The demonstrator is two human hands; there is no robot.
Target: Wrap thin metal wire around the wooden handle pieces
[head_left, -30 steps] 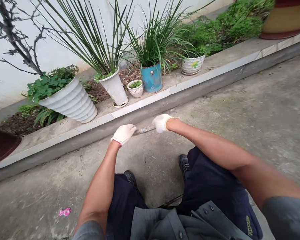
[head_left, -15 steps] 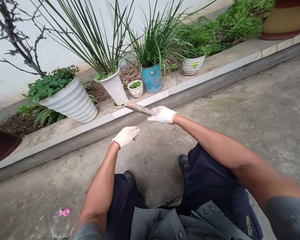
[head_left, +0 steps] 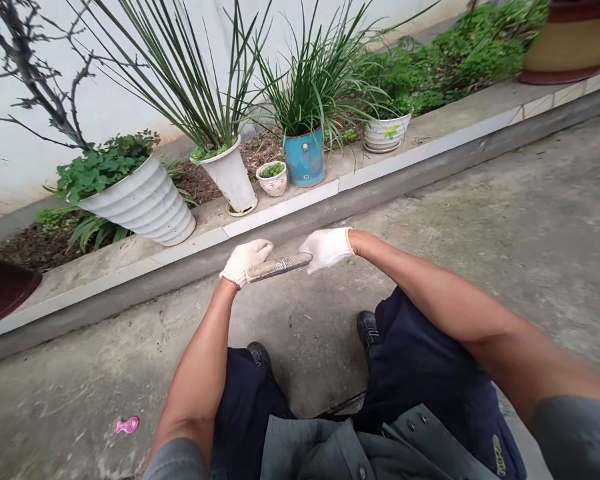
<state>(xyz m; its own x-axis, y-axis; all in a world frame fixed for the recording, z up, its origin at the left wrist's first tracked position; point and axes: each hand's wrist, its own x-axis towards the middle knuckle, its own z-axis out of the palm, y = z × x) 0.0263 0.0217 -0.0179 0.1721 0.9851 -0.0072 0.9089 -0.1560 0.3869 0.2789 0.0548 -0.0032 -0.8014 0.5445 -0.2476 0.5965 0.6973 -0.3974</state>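
Both my hands wear white knit gloves. My right hand [head_left: 327, 247] is closed round one end of a flat grey metal blade [head_left: 279, 266] that lies nearly level and points left. The blade's far end rests against the fingers of my left hand [head_left: 245, 261], which curl loosely beside it. Both hands hover above the concrete ground, just in front of a raised kerb [head_left: 290, 223]. My knees in dark shorts and black shoes show below.
On the kerb stand a ribbed white pot [head_left: 145, 203], a tall white pot [head_left: 230, 177], a small white pot [head_left: 273, 180], a blue pot [head_left: 305, 157] and a striped bowl pot [head_left: 386, 132]. A pink scrap [head_left: 127, 425] lies on the concrete at lower left.
My right hand swung the blade up toward the kerb, then brought it back down and level; its tip now meets my left hand, which stayed nearly in place.
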